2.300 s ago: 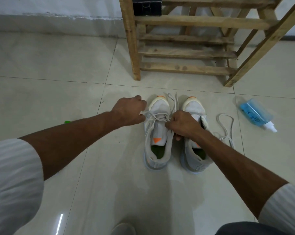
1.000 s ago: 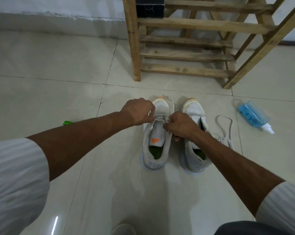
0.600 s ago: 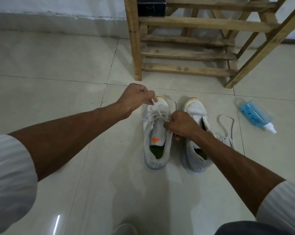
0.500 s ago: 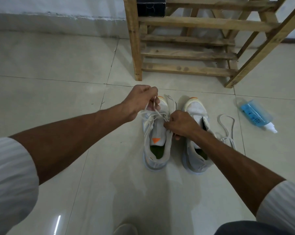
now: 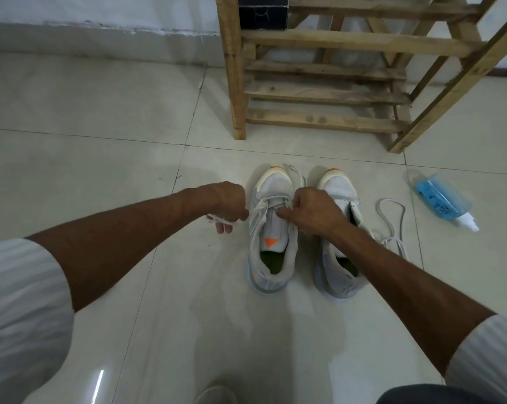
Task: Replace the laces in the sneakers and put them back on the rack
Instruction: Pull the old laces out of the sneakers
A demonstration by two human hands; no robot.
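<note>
Your left hand is curled round the free end of the lace, just off the outer side of the sneaker being laced, with the strand lying across the fingers. Your right hand reaches over from the other side. Its thumb and forefinger are pinched together at the eyelet rows, on the lace crossing above the tongue. I cannot tell whether they grip the lace itself or only pin it down.

What matters for the next pull is direction. The sneaker stands on the floor with its long axis running from you toward the wall edge, toe pointing at the rack. The lace leaves the eyelets sideways, across that axis, toward your left hand. So that hand is the one placed to draw slack out, while the right steadies the crossing. Pull square to the shoe, or you will probably drag it round.

The second sneaker stands just beside it, parallel and apparently unlaced. A loose lace lies on the floor beyond it.
</note>
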